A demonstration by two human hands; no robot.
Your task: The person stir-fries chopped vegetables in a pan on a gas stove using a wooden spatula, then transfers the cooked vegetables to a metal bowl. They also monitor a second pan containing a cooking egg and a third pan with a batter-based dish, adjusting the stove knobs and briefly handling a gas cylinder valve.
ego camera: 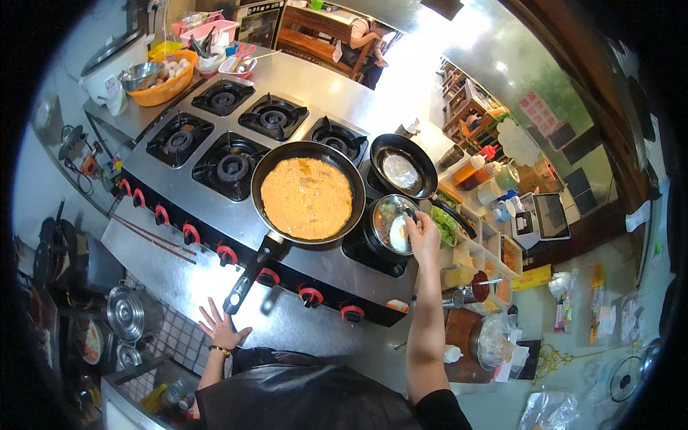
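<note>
A black frying pan (258, 215) sits on the multi-burner gas stove (177, 199), holding a round, flat orange-yellow pancake or omelette (306, 199). My left hand (226, 332) is spread with nothing in it, just below the tip of the pan's handle (244, 285). To the right, a glass lid (388, 212) covers a small black pan (371, 236) on a front burner. My right hand (424, 234) grips the lid at its dark knob, which the fingers mostly hide. Food and a fried egg (399, 234) show through the glass. Behind it stands a second frying pan (402, 169) with a pale residue inside.
Red control knobs (227, 255) line the stove's front. Long chopsticks (156, 236) lie on the ledge at left. An orange basket of eggs (169, 80) stands at the back left. Sauce bottles (470, 169) and ingredient tubs (489, 239) crowd the right. A person (365, 40) sits beyond.
</note>
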